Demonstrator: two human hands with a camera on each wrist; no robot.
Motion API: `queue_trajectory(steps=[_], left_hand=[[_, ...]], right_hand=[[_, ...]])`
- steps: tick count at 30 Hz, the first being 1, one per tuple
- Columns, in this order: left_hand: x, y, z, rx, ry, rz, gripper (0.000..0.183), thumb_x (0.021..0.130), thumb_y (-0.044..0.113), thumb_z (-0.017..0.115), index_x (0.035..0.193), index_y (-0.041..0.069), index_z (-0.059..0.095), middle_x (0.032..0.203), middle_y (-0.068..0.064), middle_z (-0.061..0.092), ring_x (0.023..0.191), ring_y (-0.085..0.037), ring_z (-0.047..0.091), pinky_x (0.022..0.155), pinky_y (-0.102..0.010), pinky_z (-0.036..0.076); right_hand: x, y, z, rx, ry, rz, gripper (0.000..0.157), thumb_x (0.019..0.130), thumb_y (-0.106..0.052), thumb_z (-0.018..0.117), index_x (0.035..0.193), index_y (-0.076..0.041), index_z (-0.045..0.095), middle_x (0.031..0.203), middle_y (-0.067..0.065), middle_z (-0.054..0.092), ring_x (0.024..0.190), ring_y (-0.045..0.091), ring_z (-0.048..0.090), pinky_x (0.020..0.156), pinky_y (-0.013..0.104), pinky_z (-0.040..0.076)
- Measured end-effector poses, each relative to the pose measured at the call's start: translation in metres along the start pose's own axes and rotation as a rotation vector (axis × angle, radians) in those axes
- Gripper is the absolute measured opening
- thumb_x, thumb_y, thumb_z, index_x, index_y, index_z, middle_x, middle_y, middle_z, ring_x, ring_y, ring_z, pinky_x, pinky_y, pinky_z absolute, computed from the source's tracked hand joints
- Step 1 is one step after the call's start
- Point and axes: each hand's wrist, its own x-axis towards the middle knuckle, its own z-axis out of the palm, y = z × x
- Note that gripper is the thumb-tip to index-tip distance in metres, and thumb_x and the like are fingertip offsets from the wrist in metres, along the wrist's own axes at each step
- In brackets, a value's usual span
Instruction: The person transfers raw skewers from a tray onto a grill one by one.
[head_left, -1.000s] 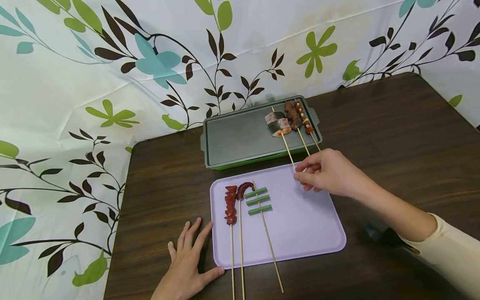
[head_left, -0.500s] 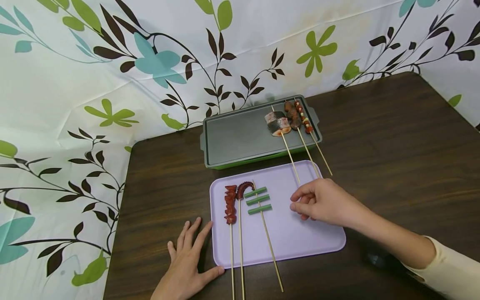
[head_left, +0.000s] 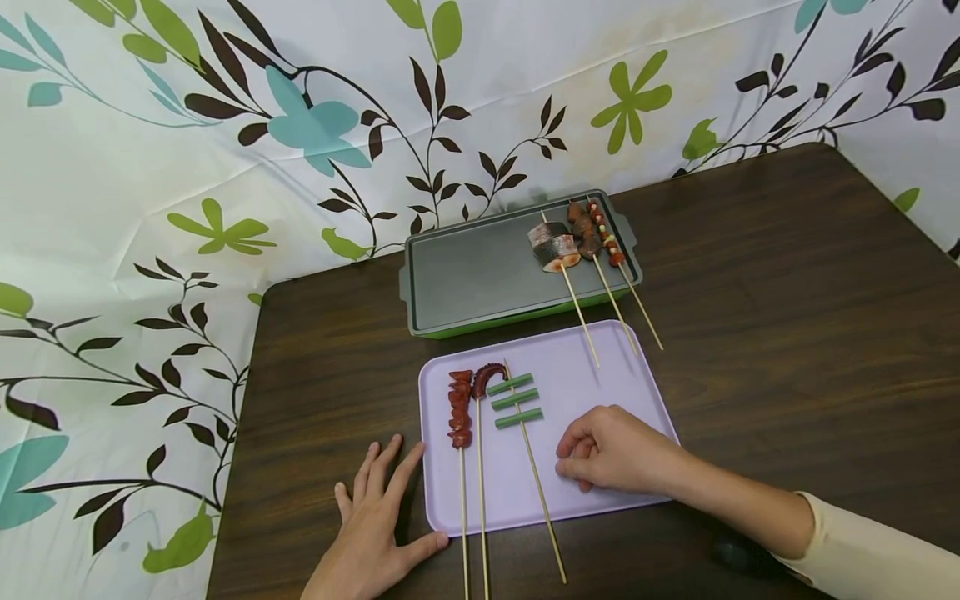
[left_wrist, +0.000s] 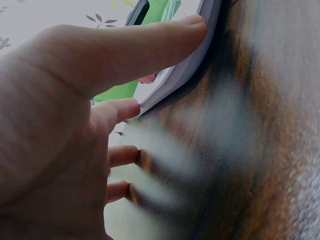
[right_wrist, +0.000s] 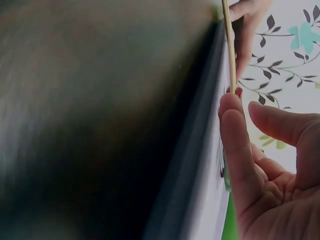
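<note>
My left hand (head_left: pixel 372 517) lies with fingers spread on the table at the left side of a lilac tray (head_left: pixel 607 492), thumb at the tray's front corner. My right hand (head_left: pixel 618 450), fingers loosely bent and holding nothing, is over the tray's right half; in the right wrist view a gap shows between thumb (right_wrist: pixel 280 120) and forefinger. Left of it lies a skewer with green bean-like sticks (head_left: pixel 517 400). Further left are an octopus tentacle skewer (head_left: pixel 483 382) and a skewer of red chunks (head_left: pixel 461 408). Their sticks overhang the tray's front edge.
Behind the tray stands a grey-topped green grill (head_left: pixel 480 275). At its right side lie a fish skewer (head_left: pixel 557 247), a brown meat skewer (head_left: pixel 585 229) and a thin skewer of red and pale pieces (head_left: pixel 606 233), sticks pointing forward. A patterned cloth (head_left: pixel 480 108) hangs behind the table.
My right hand has let go of the fish skewer's stick and moved forward and left over the tray, toward the green skewer. The left hand has stayed put.
</note>
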Motion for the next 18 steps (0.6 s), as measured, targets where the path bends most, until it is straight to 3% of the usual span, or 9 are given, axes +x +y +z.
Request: queue_trajectory(steps=[8,18], left_hand=[[-0.002,0.001,0.000,0.001,0.024,0.027,0.106,0.071,0.070,0.073,0.156,0.037,0.021,0.159,-0.011,0.018,0.145,-0.044,0.007,0.087,-0.087,0.008],[-0.002,-0.001,0.000,-0.009,0.017,0.017,0.107,0.069,0.067,0.076,0.156,0.038,0.020,0.160,-0.010,0.017,0.145,-0.043,0.005,0.088,-0.087,0.007]], right_hand=[[0.004,-0.002,0.018,0.018,-0.022,0.011,0.008,0.083,-0.019,0.077,0.081,-0.015,0.071,0.054,-0.011,0.062,0.053,0.006,0.060,0.063,0.023,0.047],[0.009,-0.001,0.030,0.065,-0.042,0.047,0.013,0.082,-0.023,0.079,0.074,-0.019,0.070,0.054,-0.009,0.064,0.050,0.011,0.063,0.048,0.021,0.040]])
